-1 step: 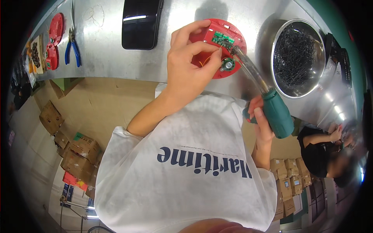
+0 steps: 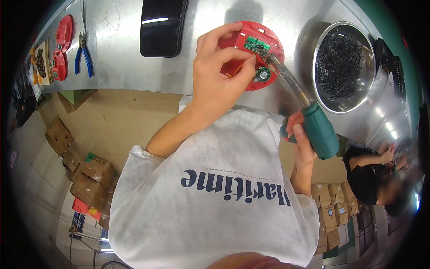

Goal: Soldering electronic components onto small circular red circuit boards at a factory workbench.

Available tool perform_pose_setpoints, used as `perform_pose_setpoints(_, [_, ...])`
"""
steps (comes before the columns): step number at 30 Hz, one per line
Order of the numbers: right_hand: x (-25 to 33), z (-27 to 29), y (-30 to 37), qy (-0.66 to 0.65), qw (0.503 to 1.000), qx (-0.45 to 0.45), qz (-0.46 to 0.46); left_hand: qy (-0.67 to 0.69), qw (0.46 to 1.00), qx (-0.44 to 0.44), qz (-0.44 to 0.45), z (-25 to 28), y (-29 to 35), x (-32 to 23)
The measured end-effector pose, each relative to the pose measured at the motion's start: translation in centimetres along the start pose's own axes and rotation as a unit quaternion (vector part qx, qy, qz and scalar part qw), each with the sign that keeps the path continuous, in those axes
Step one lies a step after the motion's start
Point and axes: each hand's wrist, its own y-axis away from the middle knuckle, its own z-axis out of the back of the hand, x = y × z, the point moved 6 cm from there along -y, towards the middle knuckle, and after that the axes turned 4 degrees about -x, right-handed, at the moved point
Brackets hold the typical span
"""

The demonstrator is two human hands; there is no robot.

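Observation:
A round red plastic casing [image 2: 277,44] lies open on the metal bench, with a green circuit board [image 2: 257,44] and a small round speaker-like part [image 2: 263,74] inside. My left hand [image 2: 219,74] reaches over it, some fingers resting on the casing's far edge. Its thumb and forefinger pinch together beside the board; what is between them is too small to make out. Thin orange wires [image 2: 228,74] show by the pinch. My right hand [image 2: 302,136] grips a green soldering gun [image 2: 320,130], its long barrel slanting to the board, where the tip meets it.
A steel bowl [image 2: 317,49] of thin black pieces stands right of the casing. A black phone [image 2: 163,27], blue-handled pliers [image 2: 83,60] and more red casing parts [image 2: 65,33] lie to the left. Cardboard boxes [image 2: 92,177] stand below the bench. Another person [image 2: 367,168] sits at the right.

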Motion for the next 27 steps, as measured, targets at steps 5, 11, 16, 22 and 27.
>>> perform_pose_setpoints(5, [-0.1, 0.3, -0.1, -0.001, 1.0, 0.013, 0.001, -0.001, 1.0, -0.006, 0.006, -0.1, -0.1, 0.1])
perform_pose_setpoints(11, [-0.1, 0.4, -0.3, 0.009, 1.0, 0.013, -0.018, 0.004, 1.0, -0.002, 0.028, -0.2, -0.2, 0.1])
perform_pose_setpoints(16, [-0.4, 1.0, -0.4, 0.056, 0.998, -0.017, 0.024, -0.003, 1.0, -0.004, 0.028, -0.2, -0.3, 0.0])
perform_pose_setpoints(22, [-0.5, 1.8, -0.1, 0.209, 0.972, -0.027, 0.1, -0.013, 1.0, -0.004, 0.027, -0.1, -0.4, -0.2])
perform_pose_setpoints(27, [0.1, 1.3, -0.1, 0.236, 0.963, -0.009, 0.127, -0.015, 0.999, -0.004, 0.033, -0.2, -0.4, 0.0])
